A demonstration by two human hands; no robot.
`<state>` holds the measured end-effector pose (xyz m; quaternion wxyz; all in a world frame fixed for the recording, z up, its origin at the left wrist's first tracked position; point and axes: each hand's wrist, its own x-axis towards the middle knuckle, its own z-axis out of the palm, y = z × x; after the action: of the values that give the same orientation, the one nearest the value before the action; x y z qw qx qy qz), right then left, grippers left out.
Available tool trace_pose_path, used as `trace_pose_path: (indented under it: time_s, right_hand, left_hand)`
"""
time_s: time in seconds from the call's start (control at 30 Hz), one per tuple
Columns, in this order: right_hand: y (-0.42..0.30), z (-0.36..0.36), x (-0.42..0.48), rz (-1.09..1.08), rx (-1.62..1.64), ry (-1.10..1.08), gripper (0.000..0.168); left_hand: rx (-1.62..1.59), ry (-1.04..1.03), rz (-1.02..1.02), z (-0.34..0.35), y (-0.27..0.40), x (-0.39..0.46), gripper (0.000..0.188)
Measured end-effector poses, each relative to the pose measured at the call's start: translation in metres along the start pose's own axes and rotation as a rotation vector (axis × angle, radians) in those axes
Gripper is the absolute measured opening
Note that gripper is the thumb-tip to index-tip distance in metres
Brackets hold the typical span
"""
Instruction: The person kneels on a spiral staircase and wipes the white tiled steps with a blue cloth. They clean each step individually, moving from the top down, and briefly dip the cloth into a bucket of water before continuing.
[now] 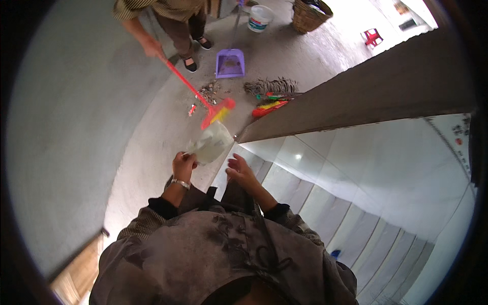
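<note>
My left hand [185, 164] grips the edge of a pale, translucent plastic container [215, 146], which is tilted in front of me. To the right of the container is my right hand [240, 170], half curled, holding nothing and apart from it. Just beyond the container is the head of a red and yellow broom [219, 113], whose red handle is held by another person's hand [152, 48]; the broom head and the container overlap in view, and I cannot tell if they touch. A pile of debris [209, 91] lies on the concrete floor behind the broom.
The other person's feet [190, 65] stand near a purple long-handled dustpan [230, 65]. A mop [270, 87] and a red broom [268, 109] lie by the wall edge [328, 95]. Stairs [324, 209] run along my right. Farther off are a white bucket [260, 18], a wicker basket [309, 17] and a red stool [372, 37].
</note>
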<state>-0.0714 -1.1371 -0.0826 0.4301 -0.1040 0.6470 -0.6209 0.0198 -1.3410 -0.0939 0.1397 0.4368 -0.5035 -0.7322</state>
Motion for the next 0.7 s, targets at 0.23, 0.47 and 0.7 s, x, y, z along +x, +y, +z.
trace_pose_path:
  time_s: [0.23, 0.47, 0.7]
  right_hand:
    - [0.067, 0.094, 0.098, -0.099, 0.417, 0.214, 0.074]
    - [0.132, 0.209, 0.058, -0.061, 0.848, 0.662, 0.083]
    - [0.154, 0.256, 0.048, -0.463, 1.038, 1.075, 0.064]
  left_hand:
    - [0.178, -0.235, 0.032, -0.06, -0.042, 0.098, 0.019]
    - [0.447, -0.601, -0.052, -0.13, -0.052, 0.088, 0.028]
    - [0.676, -1.091, -0.18, -0.103, -0.024, 0.07, 0.021]
